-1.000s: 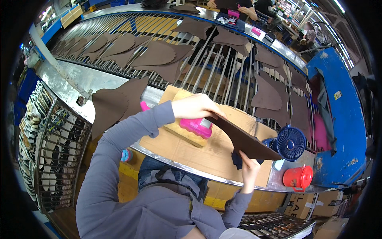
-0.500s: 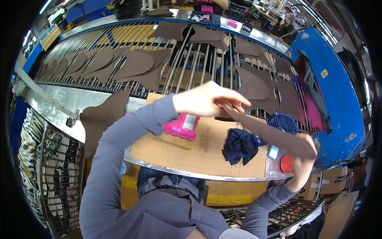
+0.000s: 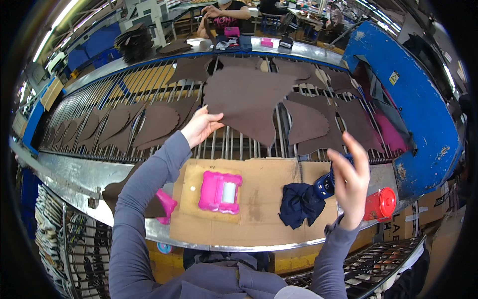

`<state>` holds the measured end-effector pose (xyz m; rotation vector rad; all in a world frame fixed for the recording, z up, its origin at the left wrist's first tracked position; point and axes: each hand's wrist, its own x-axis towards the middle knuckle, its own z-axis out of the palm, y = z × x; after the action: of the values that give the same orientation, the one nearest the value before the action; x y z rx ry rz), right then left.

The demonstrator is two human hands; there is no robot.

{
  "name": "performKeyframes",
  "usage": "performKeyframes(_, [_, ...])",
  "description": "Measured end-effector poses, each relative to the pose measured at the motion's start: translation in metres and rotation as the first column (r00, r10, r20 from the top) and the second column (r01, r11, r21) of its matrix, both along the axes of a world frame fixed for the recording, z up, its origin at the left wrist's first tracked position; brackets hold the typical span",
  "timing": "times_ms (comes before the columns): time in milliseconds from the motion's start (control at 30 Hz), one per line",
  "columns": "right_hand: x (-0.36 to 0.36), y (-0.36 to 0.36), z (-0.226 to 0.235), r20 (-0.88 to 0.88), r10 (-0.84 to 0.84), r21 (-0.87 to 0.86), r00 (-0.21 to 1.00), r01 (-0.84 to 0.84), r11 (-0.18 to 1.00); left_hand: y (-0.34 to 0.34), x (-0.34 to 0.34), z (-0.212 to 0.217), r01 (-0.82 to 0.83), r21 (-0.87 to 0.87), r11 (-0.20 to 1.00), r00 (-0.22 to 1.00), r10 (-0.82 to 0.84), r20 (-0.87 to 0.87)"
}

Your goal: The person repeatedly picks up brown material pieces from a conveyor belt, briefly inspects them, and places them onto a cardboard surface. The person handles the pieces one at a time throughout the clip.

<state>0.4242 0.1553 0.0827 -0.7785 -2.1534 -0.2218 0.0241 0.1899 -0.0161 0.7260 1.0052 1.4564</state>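
My left hand [image 3: 201,127] pinches the near-left edge of a dark brown flat cut panel [image 3: 246,92] between thumb and fingers. The panel is spread over the metal bars of the conveyor rack [image 3: 239,142]; whether it rests fully on them I cannot tell. Off to the right, my right hand [image 3: 352,182] is raised with fingers apart and nothing in it. Below and between the hands, a pink case with a white roller [image 3: 229,193] sits on a cardboard sheet [image 3: 269,226]. A crumpled navy cloth [image 3: 300,204] lies beside a blue fan [image 3: 324,187], which my right hand partly hides.
More brown panels [image 3: 159,122] lie overlapped along the rack. Another brown panel [image 3: 119,194] and a pink object [image 3: 167,205] are by my left arm. A red lidded container [image 3: 382,203] stands right, near a blue machine housing [image 3: 423,109]. Across the rack, a person [image 3: 229,17] handles a brown strip.
The brown panel has gone from between both hands above the cardboard to the rack, further away. My right hand has let go of it; my left hand has moved left, still gripping it.
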Motion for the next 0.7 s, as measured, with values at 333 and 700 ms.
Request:
performKeyframes(333, [0.06,-0.047,-0.096,-0.035,-0.284,-0.371,0.958,0.251,0.894,0.117,0.011,-0.133,-0.027,-0.119,0.993,0.965,0.057,0.256])
performKeyframes(700, [0.086,-0.053,-0.134,-0.068,-0.572,-0.525,0.817,0.458,0.717,0.132,0.046,-0.173,0.003,-0.302,0.953,0.985,0.049,0.163])
